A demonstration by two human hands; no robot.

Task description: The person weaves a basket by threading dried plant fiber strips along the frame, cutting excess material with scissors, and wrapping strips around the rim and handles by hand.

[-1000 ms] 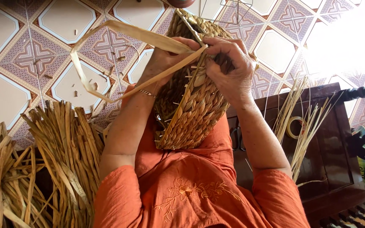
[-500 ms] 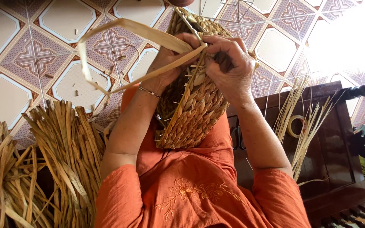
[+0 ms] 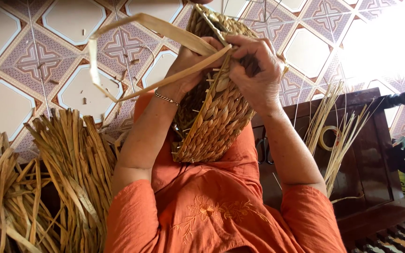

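head view, looking down over an orange blouse [image 3: 212, 211]. a half-woven basket [image 3: 216, 126] of twisted straw-coloured fibre rests against the lap, its rim tilted away toward the tiled floor [image 3: 19, 56], short cut ends sticking out of its side. left hand [image 3: 191, 63] sits at the upper edge of the basket, grip closed on a long flat fibre strip [image 3: 118, 28]; a thin bracelet [image 3: 166, 98] shows on that wrist. the strip loops out to the left above the floor, folds back on itself and returns to the basket rim between the two hands. right hand [image 3: 256, 70] lies on the basket's upper face just beside the left, fingers curled and pressed against the weave; grip together on the basket, though whether it also pinches the strip end cannot be told. hands near each other, apparently touching at the rim. to the left, bundles of dried fibre [image 3: 57, 173] stand and lie in a heap beside the left arm. to the right, a dark wooden tabletop [image 3: 371, 159] carries thin pale stalks [image 3: 338, 136], a roll of tape [image 3: 328, 137] among them, and scissors [image 3: 263, 150] near the right forearm. small fibre scraps are scattered on the floor.
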